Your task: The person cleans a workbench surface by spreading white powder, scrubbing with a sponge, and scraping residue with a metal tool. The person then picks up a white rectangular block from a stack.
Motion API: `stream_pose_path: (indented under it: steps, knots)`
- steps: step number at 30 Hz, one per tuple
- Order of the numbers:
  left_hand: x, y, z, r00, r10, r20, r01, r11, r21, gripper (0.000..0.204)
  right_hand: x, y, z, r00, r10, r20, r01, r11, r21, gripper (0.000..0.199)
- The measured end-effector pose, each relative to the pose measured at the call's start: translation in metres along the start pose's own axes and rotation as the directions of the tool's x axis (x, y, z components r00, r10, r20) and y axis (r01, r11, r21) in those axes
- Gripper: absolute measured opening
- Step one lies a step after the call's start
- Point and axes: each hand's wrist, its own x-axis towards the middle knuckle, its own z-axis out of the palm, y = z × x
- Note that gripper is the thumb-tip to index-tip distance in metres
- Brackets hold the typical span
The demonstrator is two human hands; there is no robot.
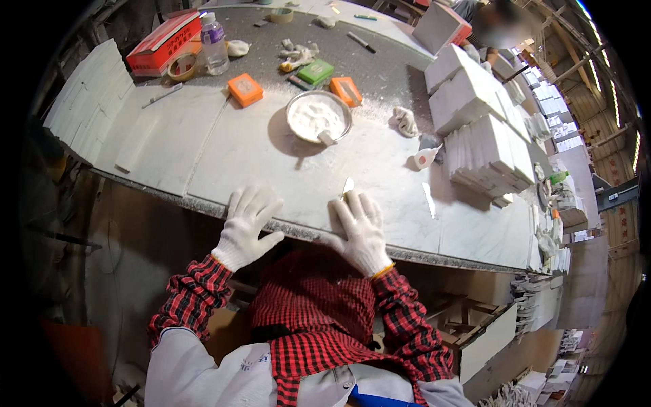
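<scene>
So the left hand (248, 224), wearing a white knit glove, is lying palm-down at the near edge of the pale, grey-veined tabletop (230, 159), its fingers spreading a little and its thumb sticking out toward the other side. The right hand (359, 227), wearing a matching glove with a yellow cuff edge, is resting there too, fingers stretching forward slightly apart, thumb pointing inward. A small white pointed blade-like piece (348, 185) is poking out just past those right fingers; can't tell if they're actually pressing on it or just sitting right behind it. Further right, a long thin jagged white sliver (428, 200) is lying flat. Beyond the hands, a round shiny metal bowl (292, 130) is holding white powder (312, 117), and a short, flat pale tool (327, 138) is leaning on its near rim. Two small orange boxes (245, 90) are sitting on either side behind the bowl, with a little green box (317, 70) between them. Over on the right, a small white squeeze bottle (425, 159) is lying near stacked white slabs (480, 150).
</scene>
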Motion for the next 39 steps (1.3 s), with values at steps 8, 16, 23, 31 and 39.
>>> stream_pose_path:
  steps: [8,16,23,31,39]
  knots:
    - [-0.059,0.023,-0.012,0.995,-0.005,-0.098,-0.012,0.984,-0.179,0.028,-0.013,0.000,0.004,0.988,-0.056,-0.146,0.063,0.997,0.041,0.056]
    - [-0.080,0.052,0.004,0.985,-0.125,-0.122,0.085,0.953,-0.290,0.026,-0.010,0.005,-0.003,0.987,-0.091,-0.129,0.108,0.985,0.131,0.029]
    - [-0.075,0.073,-0.009,0.998,-0.042,-0.036,0.027,0.939,-0.342,0.026,-0.021,0.051,-0.026,0.927,0.066,-0.370,-0.050,0.997,0.053,0.023]
    - [-0.061,0.058,-0.023,0.715,-0.553,0.428,0.657,0.321,-0.682,0.053,-0.039,0.106,-0.062,0.958,0.102,-0.268,-0.131,0.987,-0.093,0.012]
    - [0.036,0.007,-0.031,0.604,-0.503,0.619,0.731,0.040,-0.681,0.054,-0.030,0.099,-0.057,0.955,0.216,-0.204,-0.218,0.976,0.010,0.025]
